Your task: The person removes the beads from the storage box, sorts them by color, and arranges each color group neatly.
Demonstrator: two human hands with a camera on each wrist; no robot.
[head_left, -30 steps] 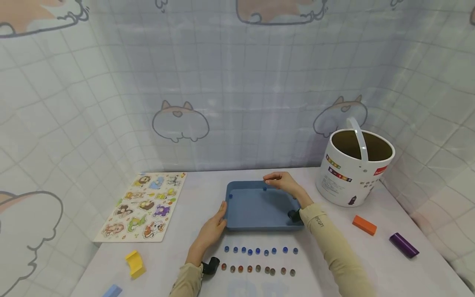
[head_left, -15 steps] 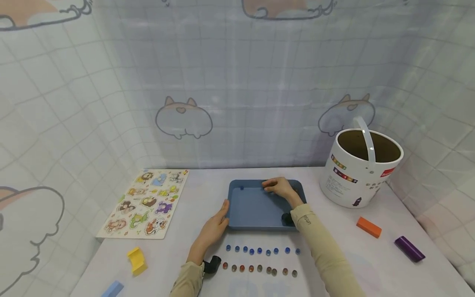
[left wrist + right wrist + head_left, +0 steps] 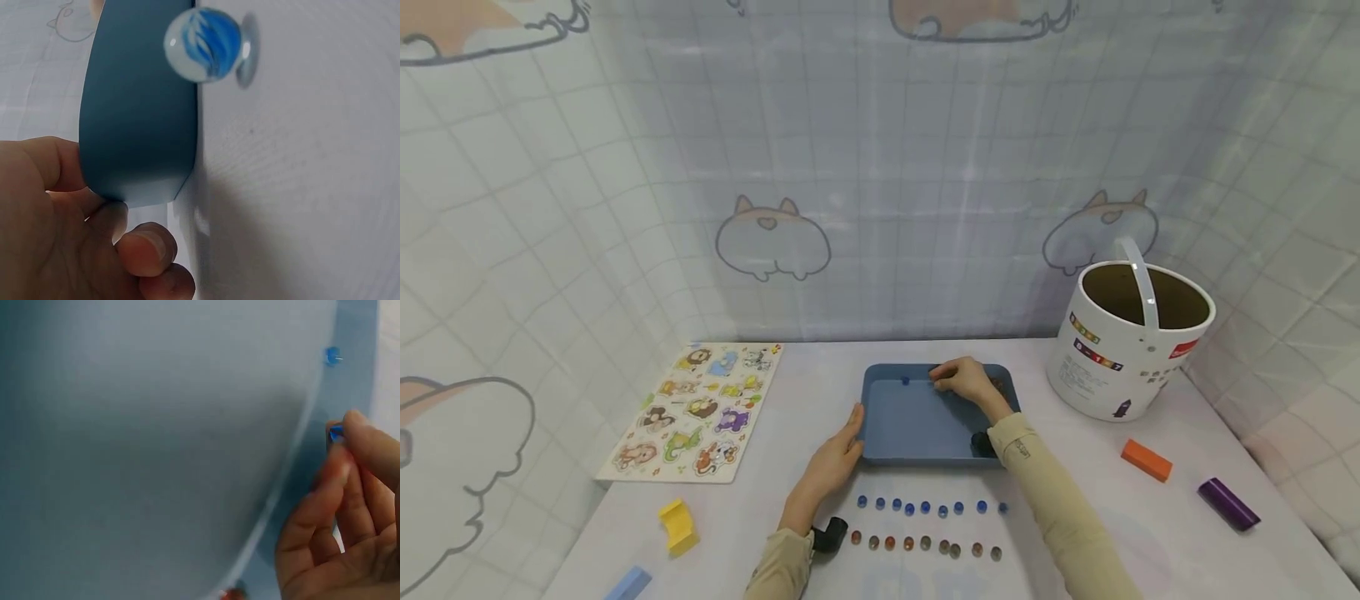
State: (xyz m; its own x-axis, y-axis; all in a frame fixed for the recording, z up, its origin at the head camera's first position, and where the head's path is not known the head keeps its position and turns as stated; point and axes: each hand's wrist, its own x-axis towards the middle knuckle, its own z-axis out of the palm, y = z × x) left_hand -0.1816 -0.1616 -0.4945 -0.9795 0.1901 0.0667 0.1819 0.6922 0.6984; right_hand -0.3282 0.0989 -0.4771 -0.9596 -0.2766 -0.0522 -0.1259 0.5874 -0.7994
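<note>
A blue-grey tray [image 3: 917,425] lies on the table in the head view. My left hand [image 3: 829,465] rests against its left outer wall; in the left wrist view some fingers [image 3: 147,250] bend beside the tray's corner. At the tray's far side, my right hand [image 3: 964,380] pinches a small blue marble [image 3: 337,434] between thumb and fingertips. Another blue marble [image 3: 906,380] sits in the tray left of this hand. Reddish-brown marbles [image 3: 997,383] lie in the far right corner, partly hidden by the hand.
In front of the tray run a row of blue marbles [image 3: 925,507] and a row of brownish marbles [image 3: 908,543]. Left are an animal puzzle board [image 3: 696,412], a yellow block [image 3: 678,528] and a light blue block [image 3: 628,583]. Right are a white bucket [image 3: 1123,358], orange block [image 3: 1146,460] and purple block [image 3: 1228,504].
My right hand has come down into the tray's far side and taken hold of a blue marble. The other blue marble has rolled right along the far wall. My left hand stays beside the tray.
</note>
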